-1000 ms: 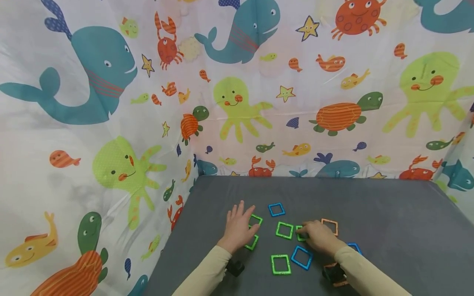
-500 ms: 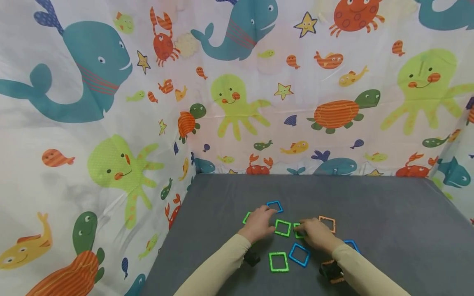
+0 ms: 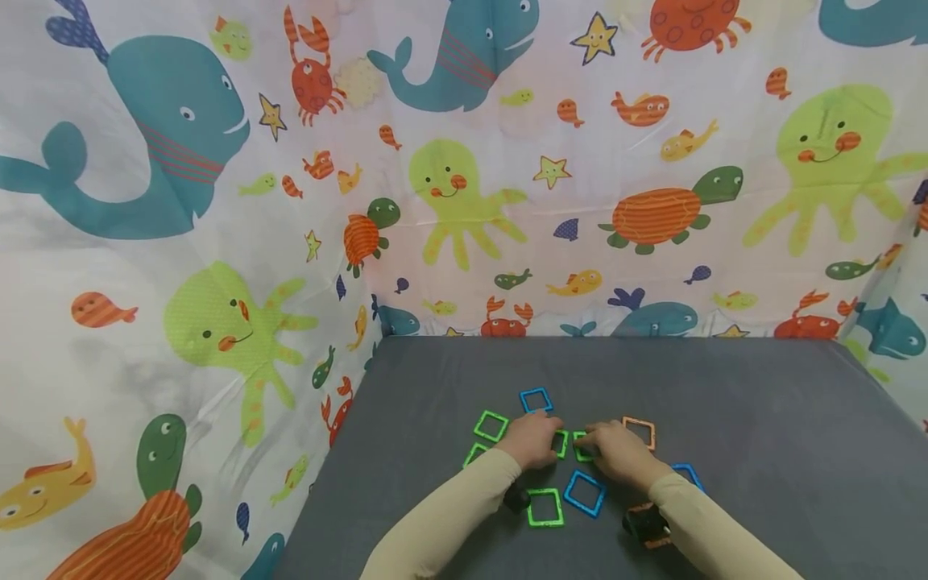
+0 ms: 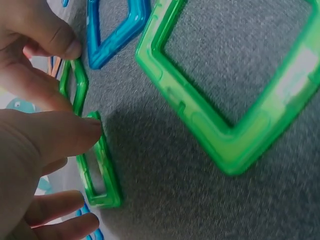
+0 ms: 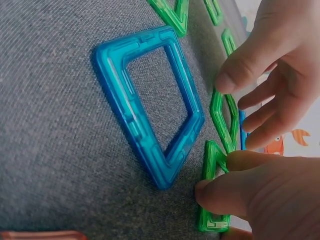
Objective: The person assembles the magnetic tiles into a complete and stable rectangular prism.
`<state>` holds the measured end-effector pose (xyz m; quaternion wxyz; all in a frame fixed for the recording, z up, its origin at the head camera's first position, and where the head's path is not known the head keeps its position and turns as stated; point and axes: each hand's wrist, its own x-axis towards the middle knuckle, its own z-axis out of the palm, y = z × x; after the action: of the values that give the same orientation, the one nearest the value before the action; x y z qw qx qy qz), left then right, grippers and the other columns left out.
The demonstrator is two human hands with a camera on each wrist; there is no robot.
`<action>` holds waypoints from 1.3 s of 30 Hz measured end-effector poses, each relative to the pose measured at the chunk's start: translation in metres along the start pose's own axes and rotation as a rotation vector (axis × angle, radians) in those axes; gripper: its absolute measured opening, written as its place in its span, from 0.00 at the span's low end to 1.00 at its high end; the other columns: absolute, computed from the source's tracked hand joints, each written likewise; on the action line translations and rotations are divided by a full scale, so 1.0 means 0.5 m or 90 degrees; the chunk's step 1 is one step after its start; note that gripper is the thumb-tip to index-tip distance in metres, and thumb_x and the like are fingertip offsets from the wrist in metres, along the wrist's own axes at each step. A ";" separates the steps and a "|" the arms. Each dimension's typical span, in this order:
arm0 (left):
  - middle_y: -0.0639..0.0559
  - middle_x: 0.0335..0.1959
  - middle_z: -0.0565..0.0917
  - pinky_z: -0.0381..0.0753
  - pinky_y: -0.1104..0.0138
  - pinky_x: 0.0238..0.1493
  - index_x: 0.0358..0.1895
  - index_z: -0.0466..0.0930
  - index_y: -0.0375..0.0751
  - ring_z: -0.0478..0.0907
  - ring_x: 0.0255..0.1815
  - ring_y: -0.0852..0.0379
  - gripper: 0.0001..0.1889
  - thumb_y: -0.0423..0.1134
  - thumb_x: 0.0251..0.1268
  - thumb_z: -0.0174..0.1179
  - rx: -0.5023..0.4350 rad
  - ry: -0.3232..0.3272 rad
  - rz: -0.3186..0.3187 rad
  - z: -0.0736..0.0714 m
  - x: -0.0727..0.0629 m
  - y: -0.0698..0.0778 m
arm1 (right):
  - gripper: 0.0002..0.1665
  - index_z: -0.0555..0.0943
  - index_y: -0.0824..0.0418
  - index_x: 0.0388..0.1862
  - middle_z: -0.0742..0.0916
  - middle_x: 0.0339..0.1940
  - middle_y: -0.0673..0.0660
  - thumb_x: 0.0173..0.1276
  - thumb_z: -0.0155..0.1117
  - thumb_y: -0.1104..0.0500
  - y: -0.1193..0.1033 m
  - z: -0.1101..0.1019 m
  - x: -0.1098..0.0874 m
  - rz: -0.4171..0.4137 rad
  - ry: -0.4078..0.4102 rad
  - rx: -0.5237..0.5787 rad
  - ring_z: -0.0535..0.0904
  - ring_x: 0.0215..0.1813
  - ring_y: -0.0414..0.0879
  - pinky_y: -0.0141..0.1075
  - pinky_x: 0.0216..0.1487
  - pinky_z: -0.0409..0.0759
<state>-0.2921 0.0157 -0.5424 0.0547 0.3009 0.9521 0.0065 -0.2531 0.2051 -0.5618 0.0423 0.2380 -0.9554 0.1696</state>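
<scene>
In the head view my left hand reaches over a green square magnetic tile that lies flat. Its thumb is at the tile's near edge in the left wrist view, the other fingers extended and spread. Just right of it, my right hand pinches a second green square magnetic tile between thumb and index finger. The two tiles lie close together, with a small gap in the head view. A blue square tile lies in front of them, and a green one is to its left.
Left of the hands lie two more green tiles, one farther back. A blue tile lies behind. Around the right arm are an orange tile, a blue tile and another orange tile. A sea-animal curtain borders the grey table.
My left hand has moved right, from beside the left green tiles to over the middle green tile, uncovering those left ones. My right hand has stayed at its tile.
</scene>
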 end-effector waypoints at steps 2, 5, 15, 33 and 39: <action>0.56 0.55 0.84 0.84 0.66 0.50 0.64 0.81 0.58 0.82 0.55 0.57 0.26 0.48 0.61 0.72 0.005 0.000 -0.004 0.007 0.006 0.004 | 0.25 0.91 0.57 0.47 0.89 0.52 0.66 0.53 0.68 0.76 -0.001 -0.001 0.000 0.007 -0.001 0.000 0.85 0.51 0.65 0.56 0.52 0.84; 0.55 0.55 0.84 0.84 0.65 0.50 0.64 0.81 0.58 0.82 0.54 0.56 0.26 0.47 0.62 0.72 0.007 -0.009 -0.007 0.014 0.009 0.008 | 0.24 0.91 0.57 0.47 0.89 0.51 0.67 0.53 0.68 0.76 -0.002 -0.003 0.000 0.007 0.002 0.000 0.85 0.50 0.65 0.57 0.51 0.84; 0.55 0.52 0.84 0.84 0.65 0.48 0.62 0.83 0.58 0.82 0.52 0.56 0.23 0.44 0.63 0.71 0.012 -0.012 -0.009 0.021 0.018 0.009 | 0.24 0.91 0.58 0.46 0.89 0.50 0.67 0.53 0.68 0.76 -0.003 -0.005 0.000 0.012 0.007 0.007 0.86 0.49 0.65 0.57 0.51 0.84; 0.56 0.44 0.88 0.82 0.67 0.48 0.54 0.87 0.54 0.81 0.47 0.58 0.19 0.48 0.58 0.74 0.000 0.016 -0.026 0.012 0.017 0.028 | 0.23 0.92 0.58 0.44 0.90 0.48 0.64 0.53 0.68 0.77 0.000 -0.002 0.003 0.004 0.010 0.013 0.87 0.48 0.61 0.55 0.50 0.85; 0.57 0.45 0.88 0.82 0.68 0.48 0.54 0.87 0.54 0.81 0.47 0.59 0.20 0.49 0.58 0.74 -0.003 0.007 -0.032 0.010 0.017 0.030 | 0.23 0.92 0.58 0.43 0.90 0.47 0.63 0.52 0.68 0.77 -0.002 -0.006 0.003 -0.008 0.014 0.015 0.87 0.47 0.60 0.54 0.50 0.85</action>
<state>-0.2899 0.0326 -0.5477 0.0505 0.2769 0.9595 0.0090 -0.2538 0.2047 -0.5582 0.0508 0.2423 -0.9514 0.1831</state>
